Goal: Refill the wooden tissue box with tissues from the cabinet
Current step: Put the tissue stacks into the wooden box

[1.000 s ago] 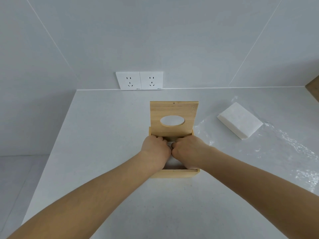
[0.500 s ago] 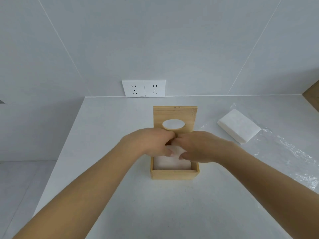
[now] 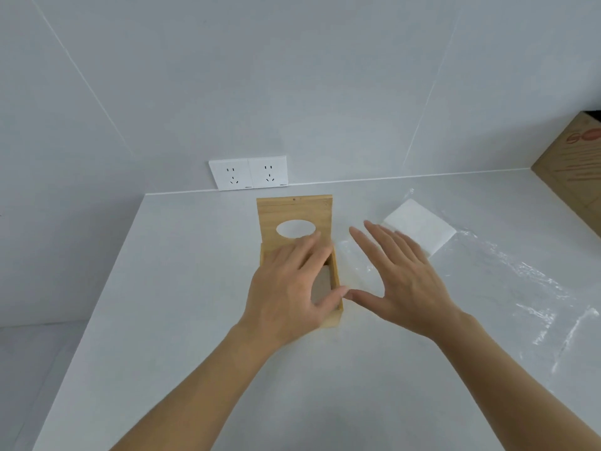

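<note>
The wooden tissue box stands on the white counter with its lid raised upright; the lid has an oval hole. My left hand hovers flat over the open box, fingers straight, and hides most of the inside. A pale surface shows inside the box between my thumb and fingers. My right hand is spread open just right of the box, holding nothing. A white stack of tissues lies on the counter at the back right, beyond my right hand.
Crumpled clear plastic wrap spreads over the counter's right side. A double wall socket sits behind the box. A cardboard box stands at the far right edge. The counter's left edge drops to the floor.
Both hands were pressed down inside the box; they have lifted out and spread open. My right hand has moved right, off the box. The view has tilted upward.
</note>
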